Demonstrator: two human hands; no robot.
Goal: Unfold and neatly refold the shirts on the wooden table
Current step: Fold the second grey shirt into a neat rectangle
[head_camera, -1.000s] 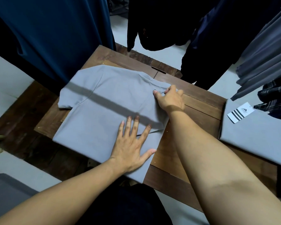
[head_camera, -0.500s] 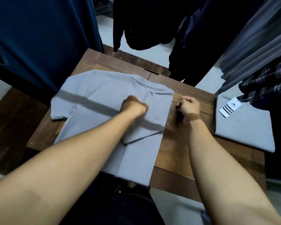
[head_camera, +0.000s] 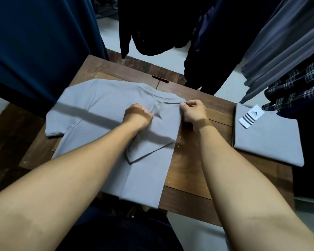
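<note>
Grip, both hands: closed on cloth. Left hand (head_camera: 138, 117), fingers curled under, pinches a small raised tuck near the middle of the grey shirt (head_camera: 98, 109); right hand (head_camera: 193, 113) pinches the shirt's upper right edge at the shoulder fold, thumb on top. Item in hand: grey shirt, lying flat across the left half of the wooden table (head_camera: 187, 169), collar end away from the person, hem hanging slightly over the near edge; right side already turned in as a long panel with a slanted flap across it, left sleeve spread open. Companion item: folded shirt (head_camera: 266, 140), same grey, on the table's right end, well apart, bearing a striped tag (head_camera: 250, 115). Surroundings: dark blue garment (head_camera: 34, 42) hanging at left, plaid garment (head_camera: 297, 84) at right. Step, as judged: squaring the turned-in right panel at the shoulder. Handling notes: draw the two pinches apart just enough to take out the tuck between them; keep the folded edge straight from shoulder to hem; press the panel flat before letting go. Risk: a hard pull could drag the whole shirt sideways and skew the fold.
</note>
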